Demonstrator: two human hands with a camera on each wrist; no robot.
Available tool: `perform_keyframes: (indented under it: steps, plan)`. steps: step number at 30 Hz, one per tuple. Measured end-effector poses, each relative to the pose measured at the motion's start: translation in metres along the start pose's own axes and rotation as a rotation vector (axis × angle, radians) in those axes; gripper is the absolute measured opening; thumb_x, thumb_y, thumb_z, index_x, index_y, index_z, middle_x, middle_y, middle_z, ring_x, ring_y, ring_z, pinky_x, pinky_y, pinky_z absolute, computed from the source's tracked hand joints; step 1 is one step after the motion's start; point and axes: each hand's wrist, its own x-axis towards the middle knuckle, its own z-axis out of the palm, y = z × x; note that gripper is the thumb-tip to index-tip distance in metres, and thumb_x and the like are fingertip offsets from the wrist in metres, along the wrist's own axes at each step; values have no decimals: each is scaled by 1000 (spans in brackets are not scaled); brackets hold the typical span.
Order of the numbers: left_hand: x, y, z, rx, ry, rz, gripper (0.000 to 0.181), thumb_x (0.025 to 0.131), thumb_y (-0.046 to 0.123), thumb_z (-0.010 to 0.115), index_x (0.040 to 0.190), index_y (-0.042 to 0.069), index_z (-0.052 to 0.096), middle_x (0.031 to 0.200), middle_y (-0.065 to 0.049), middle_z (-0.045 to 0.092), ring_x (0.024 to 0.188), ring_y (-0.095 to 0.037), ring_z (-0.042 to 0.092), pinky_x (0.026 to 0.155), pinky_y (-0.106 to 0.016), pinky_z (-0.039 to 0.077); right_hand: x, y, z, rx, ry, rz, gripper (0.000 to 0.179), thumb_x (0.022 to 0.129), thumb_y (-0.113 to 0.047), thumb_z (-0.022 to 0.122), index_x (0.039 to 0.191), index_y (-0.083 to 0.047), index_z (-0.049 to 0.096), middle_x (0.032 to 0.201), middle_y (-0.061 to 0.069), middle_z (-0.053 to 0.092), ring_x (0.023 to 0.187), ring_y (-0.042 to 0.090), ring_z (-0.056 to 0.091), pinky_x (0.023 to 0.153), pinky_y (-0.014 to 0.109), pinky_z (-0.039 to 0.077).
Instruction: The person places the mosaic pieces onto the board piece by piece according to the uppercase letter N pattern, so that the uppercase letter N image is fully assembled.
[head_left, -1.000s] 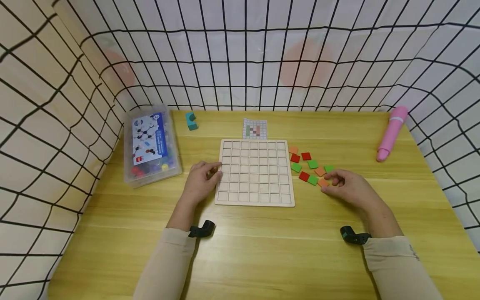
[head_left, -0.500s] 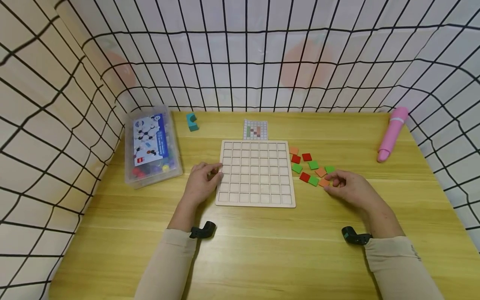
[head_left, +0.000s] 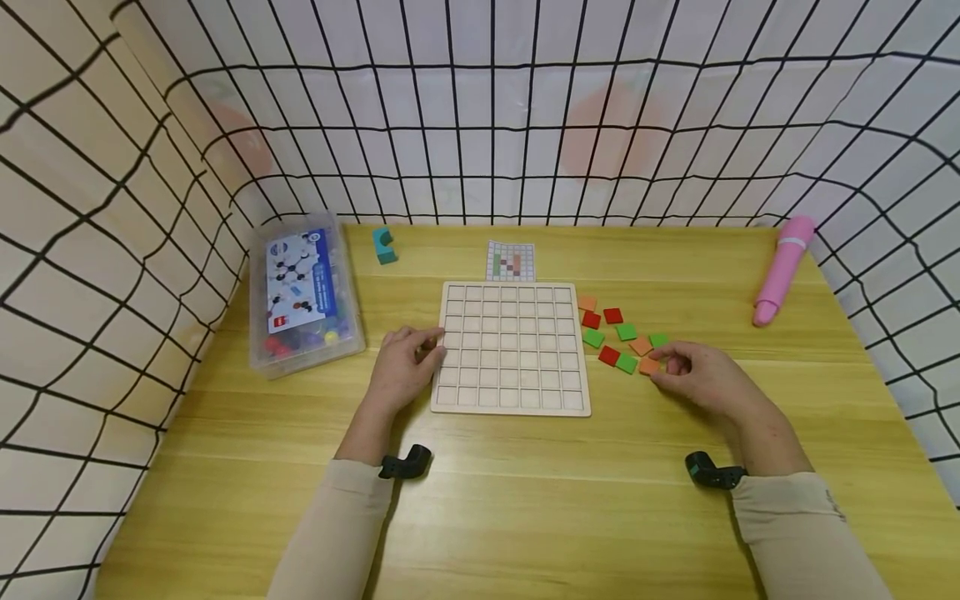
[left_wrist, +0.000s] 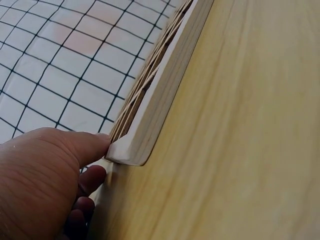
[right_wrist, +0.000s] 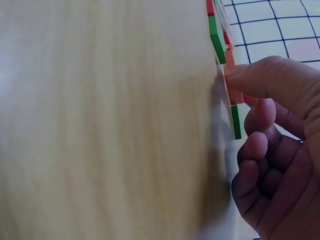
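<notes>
A pale square wooden grid board (head_left: 510,412) lies flat in the middle of the table. My left hand (head_left: 403,362) rests at its left edge, thumb and index fingertips touching the rim. In the left wrist view, the thumb (left_wrist: 87,146) presses against the board's corner (left_wrist: 132,150); the other fingers hang loosely curled. My right hand (head_left: 701,375) is among the tiles right of the board, its thumb and index finger at opposite sides of an orange tile (head_left: 648,367). The right wrist view shows the thumb on that orange tile (right_wrist: 233,85), with the index finger partly hidden behind it.
Several green, red and orange tiles (head_left: 626,332) lie scattered beside the board. Behind it is a small printed pattern card (head_left: 511,261). A clear plastic box (head_left: 307,354) and a teal block (head_left: 384,246) stand left; a pink cylinder (head_left: 783,271) lies right. Black wire grid encloses the table.
My right thumb and index finger have shifted slightly to the right about the orange tile, which has turned a little. The left hand stays at the board's edge.
</notes>
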Motion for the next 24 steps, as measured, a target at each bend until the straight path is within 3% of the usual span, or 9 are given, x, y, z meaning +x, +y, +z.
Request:
perform_keyframes:
  steps: [9,16,24]
  plan:
    - [0,-1,0,7,0,6,35,99,27,65,131,14,70,106,-8,68,94,-26,49,82,-35,37,10,-23,-5,-33,23,-33,38,96,-29,71,127,-8,67,91,4,59,82,19,51,69,27,42]
    - [0,-2,0,9,12,0,35,99,28,67,131,14,71,106,-8,68,94,-26,49,81,-35,37,33,-53,0,-30,23,-116,31,96,-23,71,122,-8,68,88,4,60,76,18,50,63,27,40]
    - [0,-1,0,-3,7,1,35,99,27,66,131,14,71,105,-8,68,94,-26,49,82,-35,37,61,-84,15,10,-20,-147,33,97,-24,69,125,-9,69,86,4,57,72,18,48,63,30,39]
